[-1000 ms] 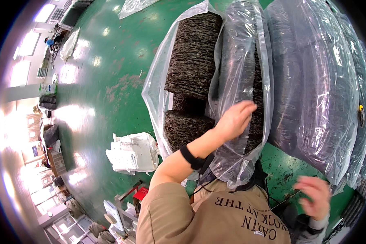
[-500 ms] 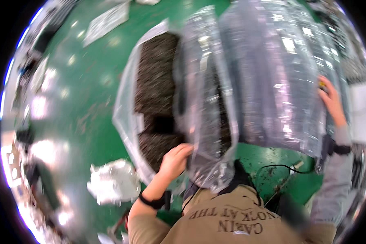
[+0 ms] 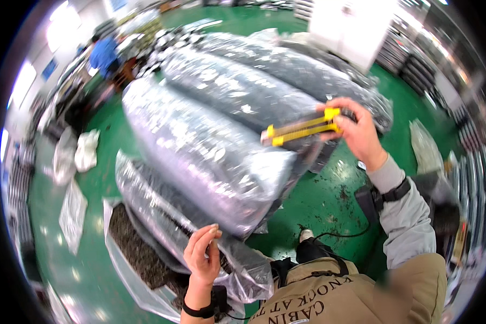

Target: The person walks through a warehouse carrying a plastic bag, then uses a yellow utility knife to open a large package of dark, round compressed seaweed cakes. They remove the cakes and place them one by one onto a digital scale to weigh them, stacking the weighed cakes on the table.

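Yellow tool [image 3: 302, 128] in right hand [image 3: 359, 132]

Clear plastic-wrapped dark rolls [image 3: 210, 146] stacked centre; open bag [image 3: 140, 259] lower left; white box [image 3: 356, 27] top.
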The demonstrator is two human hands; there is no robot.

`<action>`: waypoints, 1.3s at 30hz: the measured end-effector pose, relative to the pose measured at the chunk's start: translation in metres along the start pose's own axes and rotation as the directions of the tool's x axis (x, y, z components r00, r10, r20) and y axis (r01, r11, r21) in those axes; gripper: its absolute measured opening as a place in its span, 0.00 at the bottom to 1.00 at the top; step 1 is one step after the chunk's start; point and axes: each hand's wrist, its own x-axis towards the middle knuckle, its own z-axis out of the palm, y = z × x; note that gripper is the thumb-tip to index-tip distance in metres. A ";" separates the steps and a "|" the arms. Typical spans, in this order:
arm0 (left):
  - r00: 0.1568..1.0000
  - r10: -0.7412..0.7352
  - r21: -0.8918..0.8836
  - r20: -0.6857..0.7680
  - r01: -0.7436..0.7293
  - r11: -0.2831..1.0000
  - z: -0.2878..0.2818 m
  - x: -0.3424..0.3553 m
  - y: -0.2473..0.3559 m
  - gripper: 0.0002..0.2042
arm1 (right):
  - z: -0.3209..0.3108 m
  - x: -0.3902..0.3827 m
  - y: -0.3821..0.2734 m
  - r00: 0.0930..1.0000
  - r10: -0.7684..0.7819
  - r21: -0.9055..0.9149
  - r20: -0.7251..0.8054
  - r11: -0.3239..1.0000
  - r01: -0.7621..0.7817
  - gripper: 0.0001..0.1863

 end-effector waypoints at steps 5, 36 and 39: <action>0.896 0.110 -0.179 0.430 -0.035 0.983 0.131 0.072 0.060 0.32 | -0.099 -0.113 0.004 0.990 0.137 0.089 -0.025 0.987 -0.134 0.14; -0.339 0.635 -0.612 0.694 0.186 0.769 1.006 0.157 0.265 0.11 | -0.643 -0.407 0.098 -0.112 0.429 0.420 -0.897 0.903 0.093 0.23; -0.417 0.706 -0.705 0.573 0.189 0.684 1.082 0.155 0.329 0.11 | -0.676 -0.415 0.091 -0.320 0.370 0.330 -0.872 0.928 0.173 0.25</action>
